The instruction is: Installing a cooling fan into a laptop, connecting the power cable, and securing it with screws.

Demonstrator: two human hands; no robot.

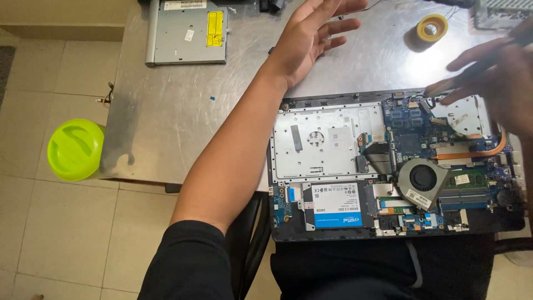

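The opened black laptop base (388, 166), bottom cover off, lies flat before me on the steel desk (183, 105), its blue circuit board, round fan and copper heat pipe exposed.

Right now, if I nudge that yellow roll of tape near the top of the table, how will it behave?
The yellow tape roll lies flat on the smooth metal table, so it would probably slide rather than roll. It looks small and hollow, likely light. Tipped onto its edge, its round shape could let it roll away.

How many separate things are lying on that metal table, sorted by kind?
Opened laptop: 1
Optical drive: 1
Yellow solder spool: 1
Total: 3
The green-lidded container stands on the floor beside the table, so it is not counted.
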